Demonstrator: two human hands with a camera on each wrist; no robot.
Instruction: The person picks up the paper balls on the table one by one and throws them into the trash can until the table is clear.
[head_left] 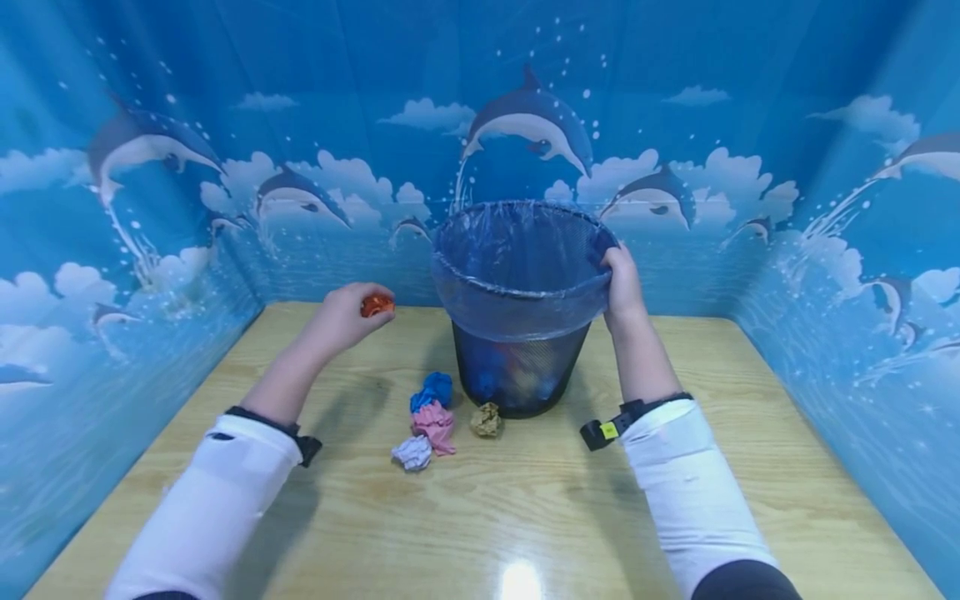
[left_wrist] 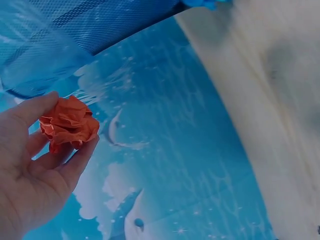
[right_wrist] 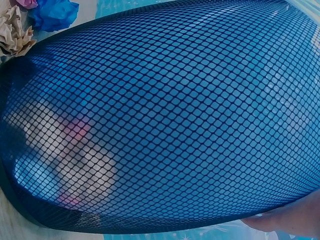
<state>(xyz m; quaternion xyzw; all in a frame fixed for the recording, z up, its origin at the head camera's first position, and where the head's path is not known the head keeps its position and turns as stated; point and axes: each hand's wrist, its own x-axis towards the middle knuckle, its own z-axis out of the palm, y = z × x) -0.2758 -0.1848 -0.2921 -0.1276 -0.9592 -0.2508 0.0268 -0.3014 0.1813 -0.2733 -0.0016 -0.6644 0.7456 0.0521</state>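
Observation:
My left hand (head_left: 349, 315) pinches a crumpled orange paper ball (left_wrist: 70, 124) between thumb and fingers, raised above the table to the left of the bin. A black mesh wastebasket (head_left: 517, 371) with a translucent blue liner (head_left: 480, 310) folded over its rim stands toward the back. My right hand (head_left: 624, 282) grips that rim on its right side, thumb over the liner. Through the mesh in the right wrist view, pale and pink crumpled pieces (right_wrist: 90, 170) show near the bottom of the bin.
On the wooden table (head_left: 480, 508), left of and before the bin, lie a blue paper ball (head_left: 433, 390), a pink one (head_left: 435, 427), a white one (head_left: 412, 453) and a tan one (head_left: 486, 421). A dolphin-print curtain (head_left: 360, 125) encloses the back and sides.

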